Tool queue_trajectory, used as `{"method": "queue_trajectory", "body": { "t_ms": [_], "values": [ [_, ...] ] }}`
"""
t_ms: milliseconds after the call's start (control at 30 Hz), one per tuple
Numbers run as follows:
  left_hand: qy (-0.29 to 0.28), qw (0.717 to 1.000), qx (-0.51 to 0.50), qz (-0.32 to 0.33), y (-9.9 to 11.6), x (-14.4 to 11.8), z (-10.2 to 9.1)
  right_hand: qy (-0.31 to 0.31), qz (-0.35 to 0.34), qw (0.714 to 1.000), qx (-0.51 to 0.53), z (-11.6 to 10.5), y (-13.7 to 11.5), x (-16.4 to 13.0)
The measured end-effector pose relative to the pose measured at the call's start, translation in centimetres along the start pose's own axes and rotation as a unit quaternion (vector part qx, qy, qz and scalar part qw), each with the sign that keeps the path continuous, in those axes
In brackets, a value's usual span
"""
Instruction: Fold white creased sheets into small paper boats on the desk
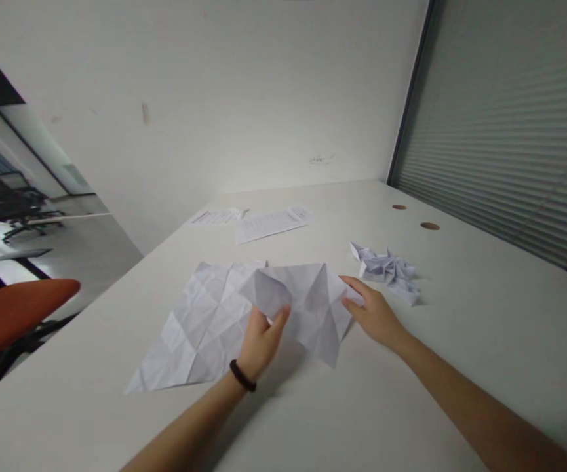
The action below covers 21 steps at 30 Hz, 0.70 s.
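Note:
Between my two hands is a creased white sheet of paper (307, 298), partly folded and raised above the table. My left hand (262, 341), with a dark band at the wrist, pinches its lower left part between thumb and fingers; some of those fingers are hidden behind the paper. My right hand (371, 311) grips the right corner, thumb and forefinger closed on it. Just left of it, a larger sheet (199, 328) covered in a grid of creases lies spread on the table, partly behind the held paper. Beyond my right hand sits a crumpled, folded paper piece (386, 269).
Printed pages (268, 224) lie toward the back of the white table (460, 393), against the wall. Two round holes (429, 225) are cut near its right side, beside window blinds (504, 144). An orange chair seat (18, 314) stands off the left edge.

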<state>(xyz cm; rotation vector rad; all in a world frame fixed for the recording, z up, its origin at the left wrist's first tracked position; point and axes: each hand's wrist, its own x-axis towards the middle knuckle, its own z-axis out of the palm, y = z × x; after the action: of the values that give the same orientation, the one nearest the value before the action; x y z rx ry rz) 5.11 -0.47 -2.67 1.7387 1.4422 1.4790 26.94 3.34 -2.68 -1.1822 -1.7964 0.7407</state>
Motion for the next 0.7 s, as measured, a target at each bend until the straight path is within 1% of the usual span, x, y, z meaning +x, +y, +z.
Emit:
{"method": "queue_trajectory", "body": {
  "t_ms": [33,67,100,133,167,200,233,267,333,367,400,467,600,633,667,700],
  "values": [
    [0.058,0.997,0.029,0.041,0.0,0.3,-0.4,0.010,-0.011,0.999,-0.031,-0.3,0.0,0.1],
    [0.101,0.989,0.059,0.085,0.0,0.6,-0.8,0.016,-0.021,0.998,-0.063,-0.6,0.1,0.2],
    [0.127,0.979,0.092,0.129,0.1,0.9,-1.1,0.017,-0.030,0.995,-0.092,-0.9,0.1,0.3],
    [0.131,0.969,0.133,0.165,0.2,1.1,-1.4,0.011,-0.036,0.992,-0.119,-1.1,0.1,0.3],
    [0.113,0.960,0.175,0.189,0.3,1.2,-1.6,-0.001,-0.040,0.989,-0.140,-1.2,0.2,0.3],
    [0.074,0.952,0.214,0.205,0.4,1.2,-1.6,-0.019,-0.043,0.987,-0.156,-1.3,0.2,0.3],
    [0.014,0.946,0.246,0.212,0.5,1.1,-1.6,-0.041,-0.045,0.984,-0.166,-1.2,0.2,0.3],
    [-0.057,0.938,0.266,0.213,0.5,0.9,-1.4,-0.061,-0.046,0.982,-0.171,-1.2,0.2,0.2],
    [-0.207,0.913,0.282,0.210,0.3,0.3,-0.8,-0.092,-0.046,0.980,-0.172,-1.0,0.4,0.2],
    [-0.263,0.898,0.286,0.209,0.2,0.0,-0.6,-0.101,-0.046,0.978,-0.174,-1.0,0.5,0.2],
    [-0.301,0.884,0.291,0.207,0.0,-0.2,-0.3,-0.104,-0.048,0.976,-0.183,-0.9,0.7,0.2],
    [-0.333,0.868,0.307,0.202,-0.2,-0.6,0.0,-0.091,-0.060,0.968,-0.226,-1.0,1.0,0.2],
    [-0.333,0.865,0.326,0.188,-0.2,-0.8,0.1,-0.004,-0.099,0.935,-0.341,-1.0,0.9,0.2],
    [-0.331,0.865,0.327,0.187,-0.2,-0.7,0.1,0.002,-0.108,0.932,-0.346,-0.9,0.7,0.1],
    [-0.329,0.866,0.328,0.188,-0.1,-0.7,0.2,-0.011,-0.115,0.935,-0.336,-0.7,0.5,0.0],
    [-0.326,0.867,0.327,0.189,-0.1,-0.7,0.2,-0.039,-0.119,0.940,-0.316,-0.5,0.3,-0.2]
  ]
}}
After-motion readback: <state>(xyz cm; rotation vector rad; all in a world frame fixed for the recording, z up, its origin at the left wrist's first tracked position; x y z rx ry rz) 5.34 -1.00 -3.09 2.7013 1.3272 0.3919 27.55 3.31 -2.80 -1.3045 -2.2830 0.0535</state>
